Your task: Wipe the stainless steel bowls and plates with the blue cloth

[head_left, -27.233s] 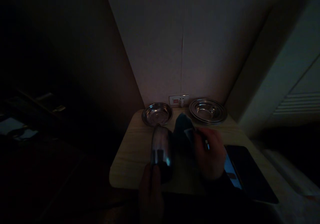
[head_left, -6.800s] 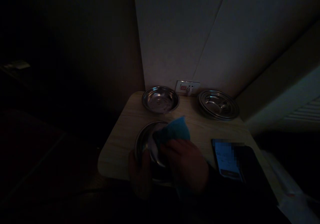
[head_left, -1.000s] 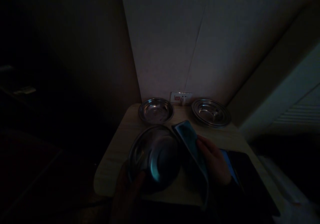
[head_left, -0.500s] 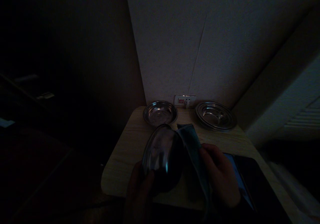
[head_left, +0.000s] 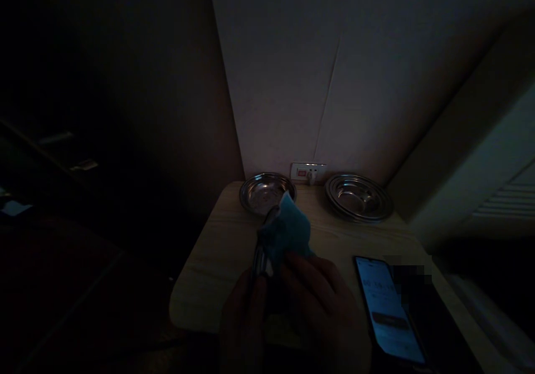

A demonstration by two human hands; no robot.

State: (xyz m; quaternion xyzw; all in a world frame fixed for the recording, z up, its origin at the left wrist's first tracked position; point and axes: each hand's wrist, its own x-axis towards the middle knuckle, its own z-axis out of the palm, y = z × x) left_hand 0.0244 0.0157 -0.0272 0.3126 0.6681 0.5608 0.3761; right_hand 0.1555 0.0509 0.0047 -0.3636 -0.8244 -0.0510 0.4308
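Observation:
My left hand (head_left: pixel 244 312) grips a shiny metal bowl (head_left: pixel 259 260) by its edge, low at the middle of the view. The bowl is tilted on its side and mostly covered. Over it lies a teal cloth (head_left: pixel 290 229), pressed against the metal by my right hand (head_left: pixel 321 301), whose fingers lie bent across the cloth. Beyond the hands, another metal bowl (head_left: pixel 267 190) rests on the small wooden table (head_left: pixel 209 262). At the table's back right sits a stack of metal dishes (head_left: pixel 359 198).
A lit phone (head_left: pixel 388 310) lies to the right of my right hand, beside a dark flat object (head_left: pixel 438 312). A wall socket (head_left: pixel 308 173) with a plug stands behind the table. The room is very dim.
My right hand has moved left and brought the cloth onto the bowl. The bowl has turned more edge-on, and the phone's screen now shows fully.

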